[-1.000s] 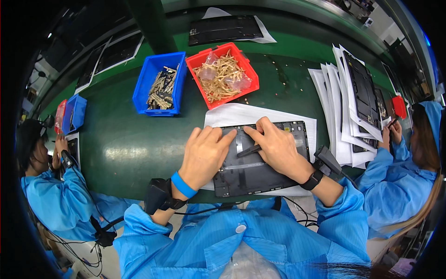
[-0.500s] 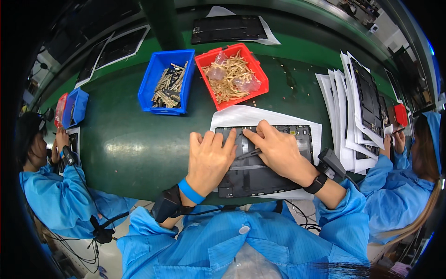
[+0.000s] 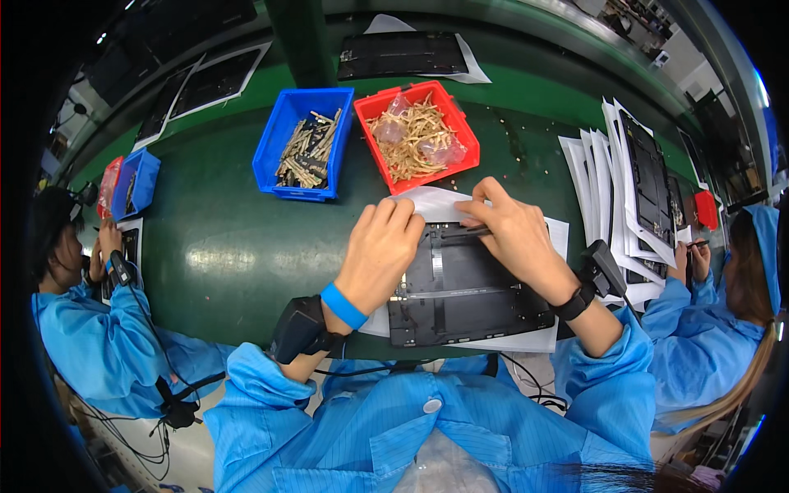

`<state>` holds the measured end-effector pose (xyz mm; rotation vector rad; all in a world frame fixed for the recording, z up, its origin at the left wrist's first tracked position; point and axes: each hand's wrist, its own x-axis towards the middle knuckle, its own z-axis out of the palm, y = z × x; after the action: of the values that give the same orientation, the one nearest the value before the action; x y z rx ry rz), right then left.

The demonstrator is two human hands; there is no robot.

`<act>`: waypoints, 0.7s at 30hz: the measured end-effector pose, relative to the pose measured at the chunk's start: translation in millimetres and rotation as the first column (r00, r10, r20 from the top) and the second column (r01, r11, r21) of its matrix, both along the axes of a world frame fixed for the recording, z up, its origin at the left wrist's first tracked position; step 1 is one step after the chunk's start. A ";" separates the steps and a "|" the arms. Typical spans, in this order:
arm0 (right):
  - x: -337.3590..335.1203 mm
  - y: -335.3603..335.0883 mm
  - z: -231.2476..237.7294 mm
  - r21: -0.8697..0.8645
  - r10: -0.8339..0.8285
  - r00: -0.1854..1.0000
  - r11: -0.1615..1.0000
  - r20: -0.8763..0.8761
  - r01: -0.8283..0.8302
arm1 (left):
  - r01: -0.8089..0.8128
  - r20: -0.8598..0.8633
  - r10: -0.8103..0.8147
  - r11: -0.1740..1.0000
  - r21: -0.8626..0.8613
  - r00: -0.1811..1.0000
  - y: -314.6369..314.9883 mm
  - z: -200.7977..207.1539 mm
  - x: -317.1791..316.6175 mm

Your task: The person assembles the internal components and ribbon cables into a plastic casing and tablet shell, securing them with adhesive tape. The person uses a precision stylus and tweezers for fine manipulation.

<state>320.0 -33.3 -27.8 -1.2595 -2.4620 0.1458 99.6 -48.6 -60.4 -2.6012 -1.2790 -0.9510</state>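
No lettering is reading clearly: tiny pale marks (image 3: 468, 292) are running across the black panel (image 3: 477, 319), too small to decipher.

And there, the left hand (image 3: 380, 256) and right hand (image 3: 519, 240) hid upper parts of the black panel (image 3: 477, 314)!

The head view, from the left of two paired cameras, looks down and forward from above the person's blue smock (image 3: 353, 444), with the left hand (image 3: 380, 248) and right hand (image 3: 519, 238) near, mid-picture. Its fisheye field spans the green bench (image 3: 218, 234), curving toward the rim.
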 end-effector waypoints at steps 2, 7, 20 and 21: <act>7.9 3.4 1.3 0.013 -0.016 0.999 1.000 0.044 0.015 | 0.090 -0.174 -0.089 0.996 0.002 0.981 5.4 -1.7 -0.9; 37.4 16.0 9.4 -0.124 -0.093 0.982 0.986 0.163 0.114 | 0.160 -0.400 -0.118 0.984 0.074 0.909 19.4 5.2 2.5; 70.4 -21.3 72.7 -0.467 0.078 0.992 0.884 0.100 -0.022 | 0.251 -0.026 -0.255 0.922 0.296 0.967 28.8 56.2 5.7; 78.2 -23.2 84.0 -0.399 0.020 1.000 0.917 0.013 -0.013 | 0.079 0.117 -0.138 0.908 0.411 0.984 40.0 65.4 -8.8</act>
<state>398.3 -56.5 56.2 -1.3985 -2.5387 0.6762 90.7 -8.6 5.0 -2.3299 -0.8493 -1.2866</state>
